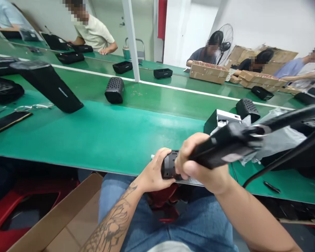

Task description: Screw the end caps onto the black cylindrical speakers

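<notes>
My left hand (155, 170) is closed round a small black slotted housing (169, 166) at the front edge of the green table. My right hand (203, 167) grips a black corded electric screwdriver (222, 144), blurred and tilted, with its cord end up to the right. Its tip is hidden behind my fingers, which are right over the housing, so I cannot tell whether it touches. Just beyond the screwdriver stands a black and silver box-shaped part (224, 117).
Clear plastic bags (280, 131) and thick black cords lie to the right, near a small black tool (271, 187). Black speaker-like casings (114, 90) stand along the green line. A tall black casing (51, 85) leans at left. Several people sit opposite, some beside cardboard boxes (209, 72).
</notes>
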Action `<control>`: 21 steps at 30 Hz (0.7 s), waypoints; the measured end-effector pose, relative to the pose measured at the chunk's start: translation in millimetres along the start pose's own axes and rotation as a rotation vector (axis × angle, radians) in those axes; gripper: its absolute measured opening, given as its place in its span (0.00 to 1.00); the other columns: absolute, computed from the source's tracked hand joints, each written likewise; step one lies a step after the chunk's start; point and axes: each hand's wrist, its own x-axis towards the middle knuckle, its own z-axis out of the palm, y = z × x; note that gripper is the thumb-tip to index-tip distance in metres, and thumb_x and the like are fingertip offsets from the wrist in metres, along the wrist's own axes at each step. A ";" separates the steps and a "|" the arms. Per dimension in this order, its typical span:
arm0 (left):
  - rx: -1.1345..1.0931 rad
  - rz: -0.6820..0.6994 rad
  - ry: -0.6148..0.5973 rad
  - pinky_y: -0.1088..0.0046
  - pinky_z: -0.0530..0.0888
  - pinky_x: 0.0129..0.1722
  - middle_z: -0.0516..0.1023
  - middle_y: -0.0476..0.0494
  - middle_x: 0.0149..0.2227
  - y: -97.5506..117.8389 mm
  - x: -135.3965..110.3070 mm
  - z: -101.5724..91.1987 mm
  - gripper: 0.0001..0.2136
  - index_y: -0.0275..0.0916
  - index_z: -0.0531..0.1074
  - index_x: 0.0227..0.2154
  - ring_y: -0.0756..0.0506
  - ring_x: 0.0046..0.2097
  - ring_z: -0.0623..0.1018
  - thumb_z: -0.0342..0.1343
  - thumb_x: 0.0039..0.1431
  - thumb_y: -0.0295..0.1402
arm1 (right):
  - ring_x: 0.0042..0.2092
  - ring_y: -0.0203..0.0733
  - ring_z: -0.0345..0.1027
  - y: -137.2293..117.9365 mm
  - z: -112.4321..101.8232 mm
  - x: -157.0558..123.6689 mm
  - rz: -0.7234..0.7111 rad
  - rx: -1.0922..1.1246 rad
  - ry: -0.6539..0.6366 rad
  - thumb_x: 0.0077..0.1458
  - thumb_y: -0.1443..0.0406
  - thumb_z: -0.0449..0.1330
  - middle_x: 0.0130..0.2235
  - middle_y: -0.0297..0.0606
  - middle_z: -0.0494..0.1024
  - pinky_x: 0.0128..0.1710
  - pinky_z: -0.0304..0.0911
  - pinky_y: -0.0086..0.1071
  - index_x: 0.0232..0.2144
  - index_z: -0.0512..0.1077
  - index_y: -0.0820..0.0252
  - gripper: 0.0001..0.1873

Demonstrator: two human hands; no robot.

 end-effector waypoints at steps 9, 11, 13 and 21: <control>0.003 -0.203 0.072 0.31 0.81 0.72 0.76 0.32 0.75 -4.0 -16.9 -29.6 0.54 0.54 0.67 0.76 0.22 0.73 0.81 0.84 0.45 0.37 | 0.13 0.27 0.47 -39.2 -75.6 -1.2 -0.027 0.508 -0.155 0.74 0.55 0.69 0.23 0.14 0.58 0.22 0.68 0.26 0.49 0.75 0.44 0.08; 0.023 -0.274 0.177 0.31 0.82 0.71 0.77 0.31 0.74 -18.4 -10.0 -44.6 0.52 0.52 0.68 0.76 0.22 0.72 0.82 0.83 0.47 0.39 | 0.13 0.27 0.48 -19.7 -79.3 -6.6 0.044 0.605 -0.149 0.73 0.54 0.71 0.23 0.15 0.60 0.22 0.68 0.26 0.49 0.76 0.44 0.09; 0.042 -0.341 0.301 0.32 0.83 0.70 0.79 0.32 0.72 -35.0 9.4 -60.4 0.51 0.50 0.66 0.76 0.25 0.70 0.84 0.81 0.50 0.40 | 0.14 0.27 0.50 10.8 -78.0 -10.3 0.175 0.678 -0.132 0.70 0.53 0.75 0.24 0.18 0.66 0.23 0.69 0.27 0.46 0.75 0.47 0.13; 0.177 -0.526 0.881 0.40 0.71 0.80 0.74 0.27 0.74 -100.0 184.5 -77.4 0.48 0.43 0.62 0.74 0.29 0.77 0.76 0.80 0.54 0.36 | 0.16 0.27 0.45 169.6 -71.8 -17.8 0.558 0.957 -0.201 0.67 0.49 0.77 0.22 0.17 0.67 0.21 0.69 0.25 0.45 0.70 0.53 0.23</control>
